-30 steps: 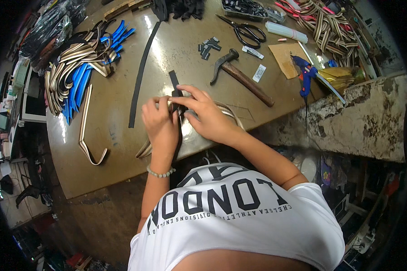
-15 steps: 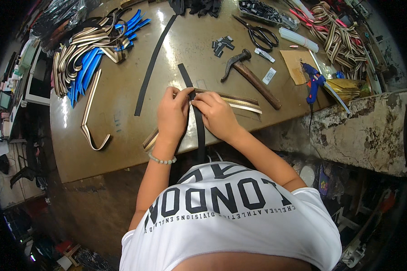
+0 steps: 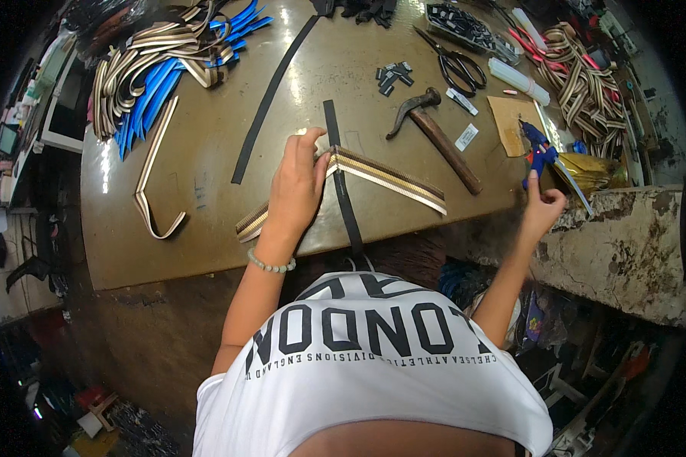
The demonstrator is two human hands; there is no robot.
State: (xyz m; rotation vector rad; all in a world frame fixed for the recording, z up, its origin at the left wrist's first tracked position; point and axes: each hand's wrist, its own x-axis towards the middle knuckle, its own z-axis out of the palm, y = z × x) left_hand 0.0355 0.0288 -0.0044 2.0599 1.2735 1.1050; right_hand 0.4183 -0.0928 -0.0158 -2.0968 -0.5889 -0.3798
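A striped gold, brown and white strip lies bent in a wide V on the table. A narrow black strap crosses it at the bend and runs past the table's near edge. My left hand is closed at the bend, its thumb pressed to the striped strip and its index finger raised. Off to the right, my right hand reaches with fingers apart to the handle of a blue glue gun. Its index fingertip meets the handle, with no grip around it.
A hammer, black scissors and small black clips lie ahead. Glue sticks and cardboard are at right. Another black strap, striped strips and blue pieces lie leftward.
My right hand has left the strips and moved right to the glue gun. My left hand stays at the bend. The whole view has shifted slightly.
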